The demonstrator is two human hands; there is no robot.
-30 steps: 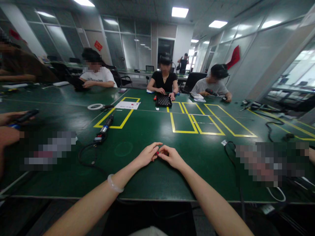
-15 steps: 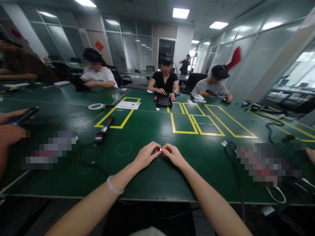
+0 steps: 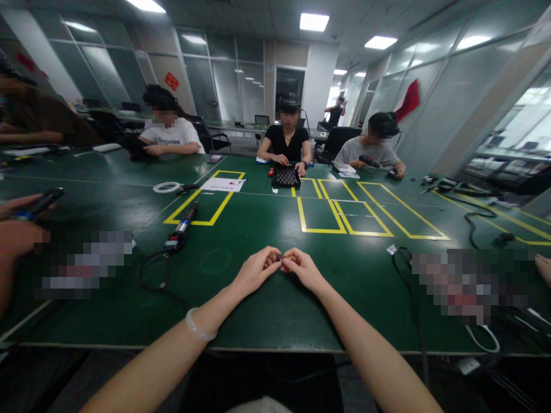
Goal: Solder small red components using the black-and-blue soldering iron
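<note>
Over the near middle of the green table [image 3: 258,321], my left hand [image 3: 257,268] and my right hand [image 3: 302,268] meet fingertip to fingertip. Between them is a tiny red piece [image 3: 280,257], mostly covered by the fingers and too small to name. Both hands are closed in a pinch on it. A pale bracelet [image 3: 198,327] circles my left wrist. To the left of my left hand lies a cylindrical black-and-silver tool [image 3: 184,222] with a blue band and a black cable.
Yellow tape outlines [image 3: 323,232] mark the table. Across it, a person works at a black tray [image 3: 286,176]. A white sheet [image 3: 222,184] and a white ring-shaped coil [image 3: 167,187] lie left of centre. Black cables [image 3: 414,275] run at right. Another person's hand [image 3: 21,238] is at left.
The piece between my fingertips showed white before and shows red now. My left thumb and fingers have shifted slightly apart. Both forearms stay nearly in place.
</note>
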